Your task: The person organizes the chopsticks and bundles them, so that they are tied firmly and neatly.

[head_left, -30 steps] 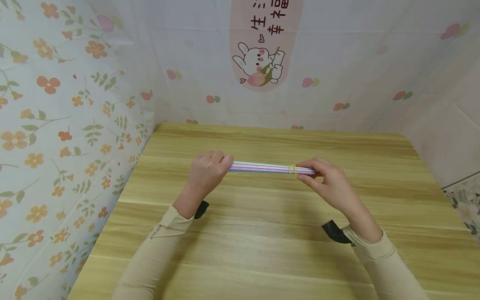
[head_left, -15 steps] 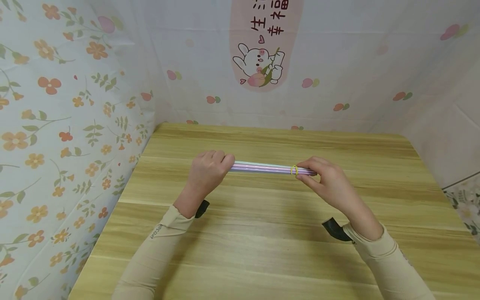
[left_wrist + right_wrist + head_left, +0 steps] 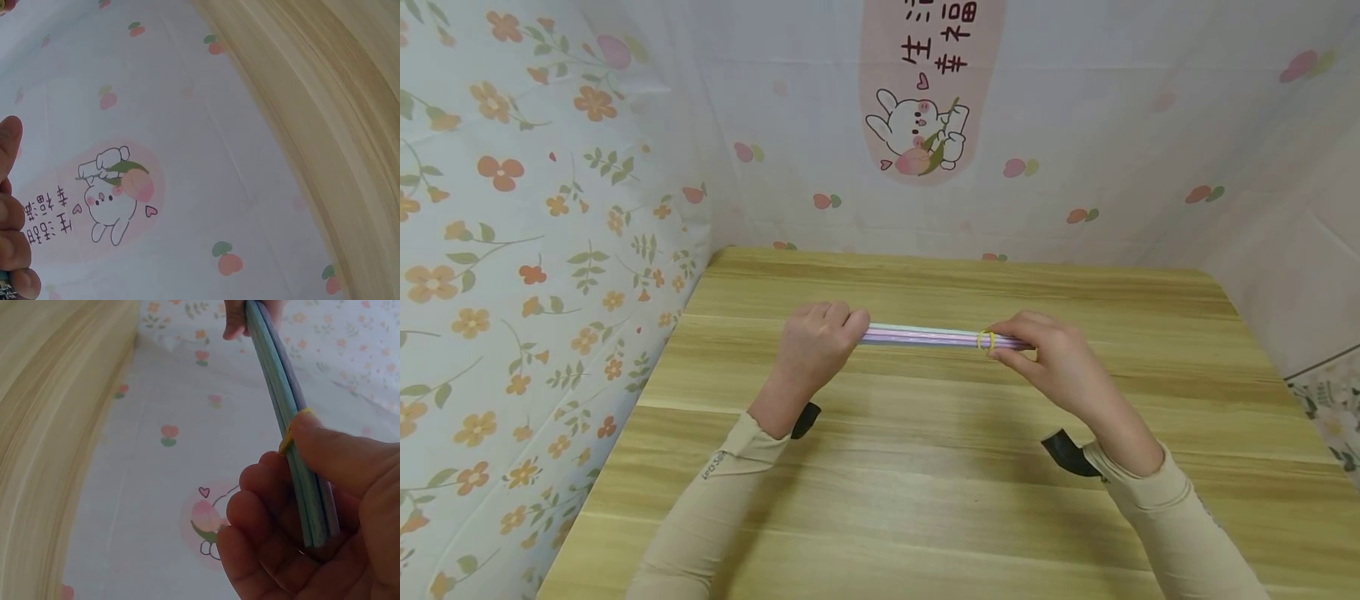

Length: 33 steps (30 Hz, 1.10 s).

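A bundle of thin pastel sticks (image 3: 917,335), mint, pink and lilac, is held level above the wooden table. My left hand (image 3: 820,337) grips its left end in a fist, hiding that end. Around the right part of the bundle runs a yellow rubber band (image 3: 985,339). My right hand (image 3: 1060,354) pinches there with thumb and fingers. In the right wrist view the thumb covers part of the band, and the stick ends reach past it over the curled fingers. The left wrist view shows only some fingers (image 3: 12,237) at its left edge.
The wooden table (image 3: 910,483) spreads below both hands. A white cloth with a rabbit print (image 3: 917,129) hangs behind it, and a flowered cloth (image 3: 535,275) hangs at the left. Black pieces (image 3: 1067,454) stick out at both cuffs.
My right hand has shifted slightly left along the bundle. The band moved a little right, then back left. The left hand stays almost still.
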### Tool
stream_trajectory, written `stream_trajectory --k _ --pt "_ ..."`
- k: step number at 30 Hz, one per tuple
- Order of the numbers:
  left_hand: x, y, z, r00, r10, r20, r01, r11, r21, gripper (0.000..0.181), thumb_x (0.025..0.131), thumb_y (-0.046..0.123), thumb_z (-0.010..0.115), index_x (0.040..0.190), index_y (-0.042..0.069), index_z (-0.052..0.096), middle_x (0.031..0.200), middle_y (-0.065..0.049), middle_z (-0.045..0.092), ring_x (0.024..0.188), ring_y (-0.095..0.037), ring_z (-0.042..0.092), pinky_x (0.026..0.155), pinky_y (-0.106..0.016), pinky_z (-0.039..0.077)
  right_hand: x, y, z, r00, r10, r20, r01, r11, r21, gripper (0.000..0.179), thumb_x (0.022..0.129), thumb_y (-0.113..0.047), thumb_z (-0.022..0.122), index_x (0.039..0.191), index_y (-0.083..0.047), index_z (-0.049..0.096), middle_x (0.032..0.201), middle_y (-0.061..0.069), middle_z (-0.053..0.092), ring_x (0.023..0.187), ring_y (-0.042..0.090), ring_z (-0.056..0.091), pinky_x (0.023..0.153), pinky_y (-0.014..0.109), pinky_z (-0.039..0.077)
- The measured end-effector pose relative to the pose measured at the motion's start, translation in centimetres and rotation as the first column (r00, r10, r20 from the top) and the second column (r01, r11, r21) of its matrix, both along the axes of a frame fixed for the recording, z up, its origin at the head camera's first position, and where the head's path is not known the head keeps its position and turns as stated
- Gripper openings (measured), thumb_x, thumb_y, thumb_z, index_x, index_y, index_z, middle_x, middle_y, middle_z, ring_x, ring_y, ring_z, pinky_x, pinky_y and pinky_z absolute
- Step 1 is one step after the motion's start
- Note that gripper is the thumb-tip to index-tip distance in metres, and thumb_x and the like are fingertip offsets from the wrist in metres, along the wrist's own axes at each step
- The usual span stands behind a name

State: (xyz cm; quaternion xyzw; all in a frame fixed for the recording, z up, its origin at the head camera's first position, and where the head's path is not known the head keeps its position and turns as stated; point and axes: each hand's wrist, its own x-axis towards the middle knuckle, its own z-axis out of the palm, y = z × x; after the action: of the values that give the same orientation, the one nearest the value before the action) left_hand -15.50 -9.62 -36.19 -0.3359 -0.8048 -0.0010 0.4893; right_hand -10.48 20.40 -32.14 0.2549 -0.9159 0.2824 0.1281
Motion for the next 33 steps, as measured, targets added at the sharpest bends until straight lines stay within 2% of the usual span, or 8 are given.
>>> stream_trajectory --k 6,15,27,33 --pt "-0.1 0.1 -0.2 1.000 -0.005 -0.015 0.006 1.000 0.000 0.029 0.085 -0.007 0.056 0.065 0.009 0.042 0.051 0.000 0.032 0.042 -0.010 0.026 0.045 -0.022 0.016 -0.2 -0.2 -0.1 1.000 0.014 0.016 -0.014 1.000 0.006 0.017 0.081 -0.009 0.074 0.097 -0.012 0.071 0.082 -0.008 0.064 0.068 0.003 0.054 0.061 0.020 0.048" --pt "-0.1 0.3 -0.1 1.000 -0.003 -0.030 0.002 1.000 -0.013 0.030 0.082 -0.011 0.041 0.062 0.011 0.039 0.051 0.002 0.029 0.044 -0.010 0.021 0.050 -0.022 0.011 -0.3 -1.1 -0.6 0.998 0.066 0.006 -0.066 0.998 -0.015 0.028 0.078 -0.009 0.076 0.106 -0.008 0.071 0.085 -0.003 0.067 0.064 0.002 0.052 0.056 0.018 0.046" --pt "0.0 0.4 0.0 1.000 -0.010 -0.014 0.010 1.000 -0.018 0.029 0.082 -0.011 0.041 0.063 0.011 0.040 0.051 0.001 0.031 0.043 -0.010 0.024 0.050 -0.023 0.011 -0.4 -1.5 -1.0 0.995 0.090 -0.041 -0.093 0.993 -0.070 0.032 0.074 -0.009 0.079 0.106 -0.010 0.072 0.076 -0.008 0.061 0.059 0.001 0.042 0.052 0.015 0.037" --pt "0.0 0.4 0.1 1.000 -0.018 -0.019 0.018 1.000 -0.017 0.029 0.085 -0.010 0.043 0.064 0.010 0.042 0.051 0.001 0.032 0.044 -0.010 0.023 0.048 -0.023 0.013 -0.4 -1.5 -1.0 0.995 0.089 -0.042 -0.092 0.993 -0.077 0.035 0.074 -0.009 0.079 0.108 -0.009 0.072 0.077 -0.008 0.062 0.060 0.001 0.044 0.053 0.014 0.039"
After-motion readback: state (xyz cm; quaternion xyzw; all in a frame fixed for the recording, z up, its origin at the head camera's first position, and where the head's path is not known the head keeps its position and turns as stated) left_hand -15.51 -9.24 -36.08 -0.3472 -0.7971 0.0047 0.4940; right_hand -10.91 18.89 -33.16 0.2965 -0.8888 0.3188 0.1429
